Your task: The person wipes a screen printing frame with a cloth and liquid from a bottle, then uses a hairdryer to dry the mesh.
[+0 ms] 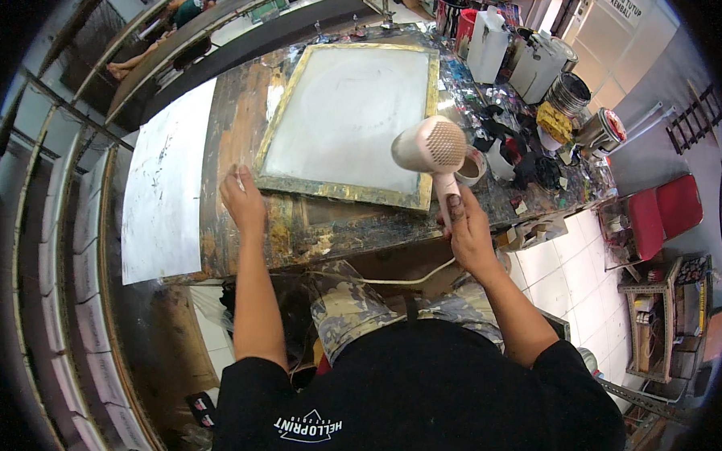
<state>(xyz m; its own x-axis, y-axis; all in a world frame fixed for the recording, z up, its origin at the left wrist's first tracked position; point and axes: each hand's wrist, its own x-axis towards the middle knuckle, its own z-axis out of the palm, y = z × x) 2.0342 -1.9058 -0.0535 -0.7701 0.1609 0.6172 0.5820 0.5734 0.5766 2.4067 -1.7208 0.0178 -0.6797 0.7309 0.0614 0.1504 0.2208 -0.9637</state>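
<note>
— So, what does the right hand (pixel 467 229) have?
— It is closed round the handle of a pale hair dryer (pixel 430 151), whose nozzle points at the framed screen (pixel 348 117) lying just ahead of both hands.
— And the left hand (pixel 243 202)?
— Loosely curled, empty as far as I can tell, fingertips on the paint-stained table (pixel 235 110) beside the screen's near-left corner. A white sheet (pixel 166 186) lies further left.

1. Dryer (pixel 427 146): smooth pale pink plastic, slightly glossy, with a perforated rear grille.
2. Screen (pixel 348 113): matt grey mesh in a frame crusted with rough yellowish paint.
3. Table (pixel 236 134): worn wood, rough with paint stains.
4. Sheet (pixel 162 186): matt white, speckled.
5. Jugs (pixel 488 44): smooth white plastic.
</note>
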